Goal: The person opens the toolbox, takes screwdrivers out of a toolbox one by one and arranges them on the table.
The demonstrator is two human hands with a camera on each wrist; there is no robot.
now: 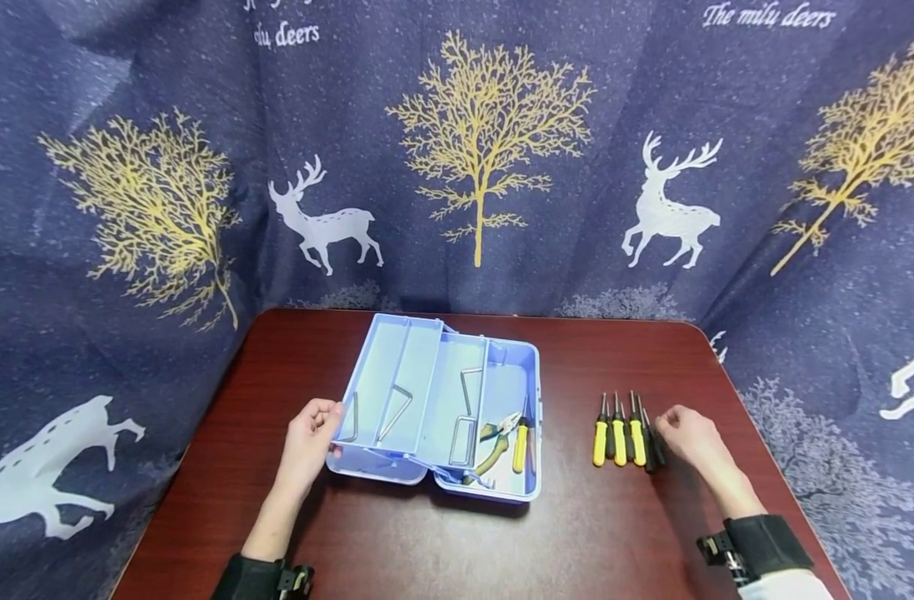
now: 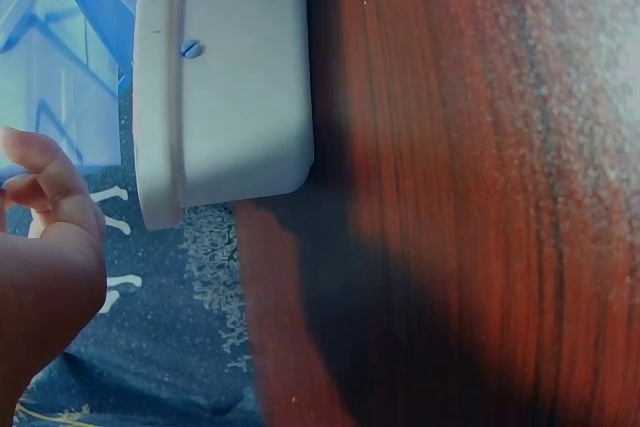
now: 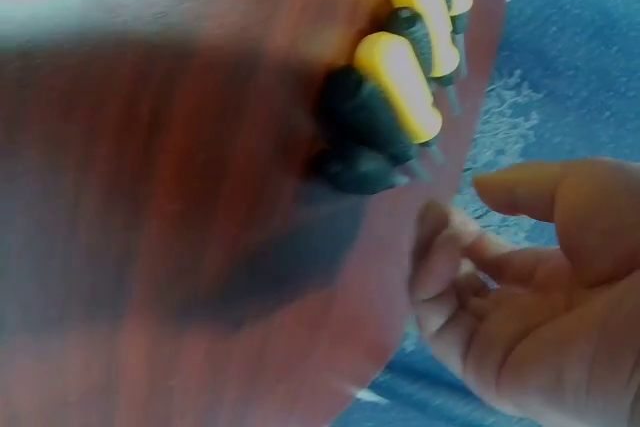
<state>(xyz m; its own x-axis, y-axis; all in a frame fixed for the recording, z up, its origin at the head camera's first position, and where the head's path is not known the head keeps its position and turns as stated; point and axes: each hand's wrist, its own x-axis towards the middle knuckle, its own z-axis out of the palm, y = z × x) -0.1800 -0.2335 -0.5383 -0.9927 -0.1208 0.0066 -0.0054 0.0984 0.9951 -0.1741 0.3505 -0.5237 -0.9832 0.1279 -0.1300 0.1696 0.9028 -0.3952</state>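
A light blue toolbox [image 1: 536,417] stands unfolded on the table, its trays spread to the left. At the outer tray's front left corner, my left hand [image 1: 307,437] grips the edge [image 2: 100,152] between thumb and fingers. Inside the deep compartment lie pliers [image 1: 494,454] and a yellow-handled screwdriver [image 1: 520,450]. To the right, several screwdrivers [image 1: 636,442] with yellow or black handles lie side by side, tips pointing away. Just right of the black-handled ones [image 3: 360,112] is my right hand [image 1: 692,437], fingers loosely bent, thumb apart, holding nothing.
Bent metal rods [image 1: 464,440] lie in the trays. The dark red wooden table [image 1: 569,542] has rounded far corners. Behind it hangs a blue cloth [image 1: 546,275] with deer and trees.
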